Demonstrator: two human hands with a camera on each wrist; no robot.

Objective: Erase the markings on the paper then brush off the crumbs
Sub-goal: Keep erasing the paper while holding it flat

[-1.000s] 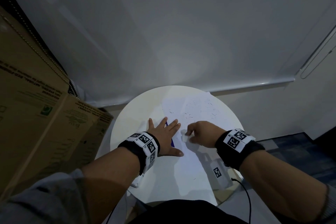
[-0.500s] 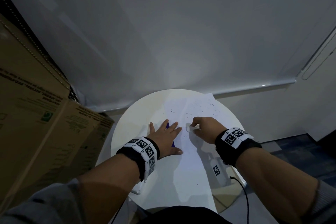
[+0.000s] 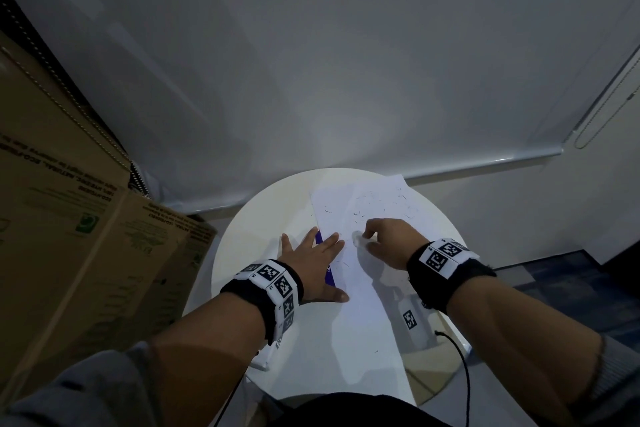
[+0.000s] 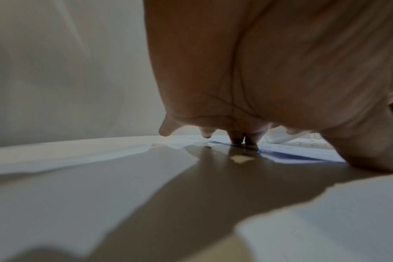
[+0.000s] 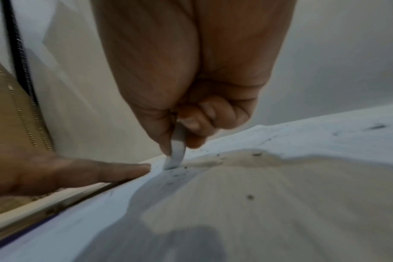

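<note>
White eraser (image 5: 176, 152) pinched in right hand (image 3: 388, 241) fingers (image 5: 166, 140); left hand (image 3: 311, 263) flat, spread, at paper (image 3: 360, 319) edge.

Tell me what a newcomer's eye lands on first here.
The right hand pinching a white eraser, tip down on the paper, mid-table. Beside it the left hand lies flat, fingers spread, on the paper's left edge. Dark crumbs scatter over the sheet's far end.
</note>
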